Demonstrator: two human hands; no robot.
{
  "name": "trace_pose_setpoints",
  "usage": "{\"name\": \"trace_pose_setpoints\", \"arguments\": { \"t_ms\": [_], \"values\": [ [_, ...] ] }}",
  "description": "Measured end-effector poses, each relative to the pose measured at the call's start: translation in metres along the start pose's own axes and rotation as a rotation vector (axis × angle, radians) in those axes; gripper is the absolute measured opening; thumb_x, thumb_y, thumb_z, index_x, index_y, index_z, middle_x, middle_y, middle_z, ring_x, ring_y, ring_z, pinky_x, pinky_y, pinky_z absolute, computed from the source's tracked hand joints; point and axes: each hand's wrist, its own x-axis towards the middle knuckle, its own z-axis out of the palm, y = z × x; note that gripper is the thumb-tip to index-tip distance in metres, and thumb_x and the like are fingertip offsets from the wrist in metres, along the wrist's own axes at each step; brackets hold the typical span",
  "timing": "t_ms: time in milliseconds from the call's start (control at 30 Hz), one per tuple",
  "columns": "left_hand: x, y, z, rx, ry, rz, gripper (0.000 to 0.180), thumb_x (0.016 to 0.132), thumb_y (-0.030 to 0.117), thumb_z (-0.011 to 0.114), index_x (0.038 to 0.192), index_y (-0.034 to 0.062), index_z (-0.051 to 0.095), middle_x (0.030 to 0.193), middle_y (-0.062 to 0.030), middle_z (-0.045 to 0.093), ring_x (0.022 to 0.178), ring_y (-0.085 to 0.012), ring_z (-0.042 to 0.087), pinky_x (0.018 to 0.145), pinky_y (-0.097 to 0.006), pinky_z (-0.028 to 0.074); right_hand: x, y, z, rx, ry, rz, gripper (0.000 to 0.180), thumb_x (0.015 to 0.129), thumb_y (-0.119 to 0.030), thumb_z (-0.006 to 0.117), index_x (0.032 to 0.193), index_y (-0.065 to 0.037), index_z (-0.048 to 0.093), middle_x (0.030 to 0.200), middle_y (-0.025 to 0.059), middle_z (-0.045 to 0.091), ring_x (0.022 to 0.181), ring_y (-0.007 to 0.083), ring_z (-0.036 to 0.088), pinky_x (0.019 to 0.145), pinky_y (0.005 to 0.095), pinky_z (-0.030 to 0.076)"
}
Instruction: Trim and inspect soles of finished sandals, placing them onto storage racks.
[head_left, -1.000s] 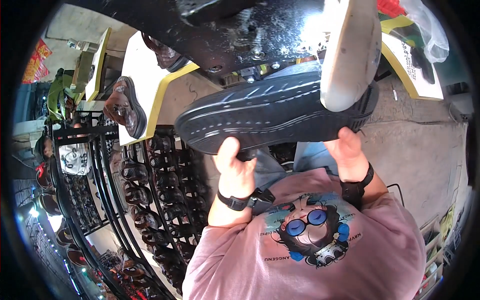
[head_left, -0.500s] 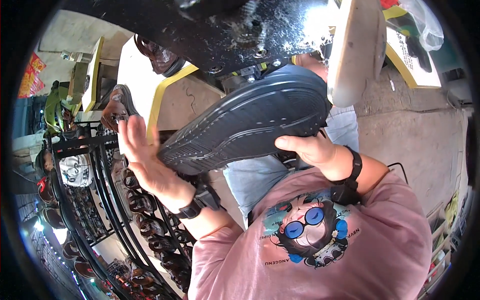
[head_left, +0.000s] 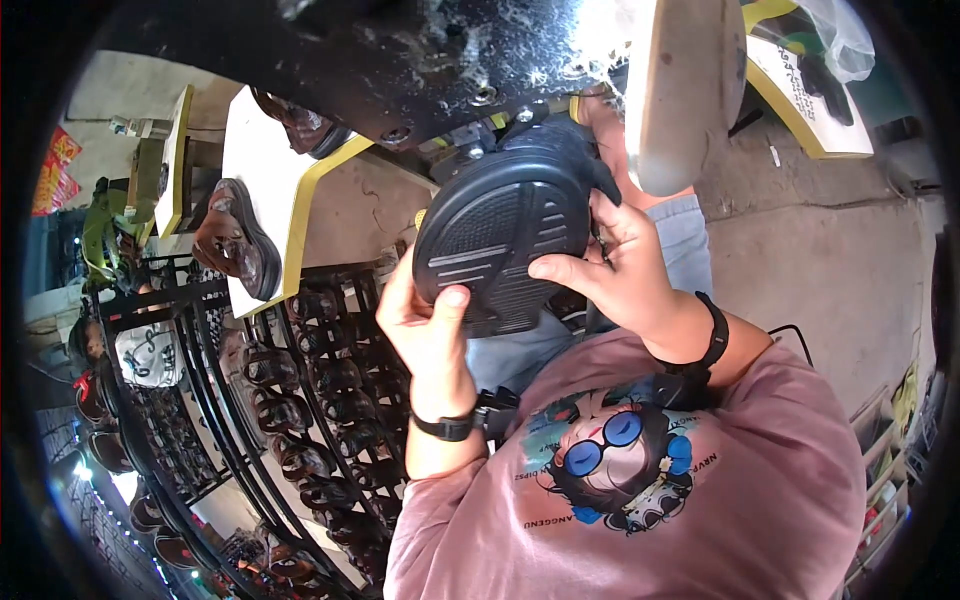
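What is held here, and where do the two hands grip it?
A black-soled shoe: the left hand and right hand grip opposite sides of it, each thumb on its underside.

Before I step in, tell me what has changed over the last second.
The black sole has swung round from lying crosswise and now shows foreshortened, left of the pale block. The left hand, spread open half a second ago, now grips it. The right hand keeps its hold; the brown sandal stays on the white table.
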Motion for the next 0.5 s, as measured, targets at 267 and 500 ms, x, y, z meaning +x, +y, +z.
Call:
{"name": "trace_pose_setpoints", "arguments": {
  "t_ms": [267, 500],
  "values": [
    [-0.035, -0.032, 0.048, -0.310, -0.092, -0.232, 0.076, 0.075, 0.017, 0.076, 0.135, 0.0015, 0.033, 0.123, -0.0086, 0.050, 0.111, -0.0201, 0.050, 0.097, -0.034, 0.039, 0.027, -0.035, -0.025, -0.335, -0.158, -0.084, 0.038, 0.075, -0.005, 0.075, 0.109, 0.004, 0.060, 0.098, 0.0051, 0.065, 0.089, 0.0087, 0.059, 0.079, 0.0240, 0.048],
    [-0.003, -0.031, 0.056, -0.396, -0.368, -0.401, 0.064, 0.072, 0.005, 0.073, 0.128, -0.0001, 0.044, 0.122, -0.0107, 0.052, 0.112, -0.0224, 0.051, 0.098, -0.037, 0.040, 0.065, -0.076, -0.025, -0.567, -0.317, -0.060, 0.051, 0.063, -0.009, 0.083, 0.106, 0.001, 0.057, 0.097, 0.0056, 0.065, 0.089, 0.0123, 0.059, 0.080, 0.0274, 0.048]
  ]
}}
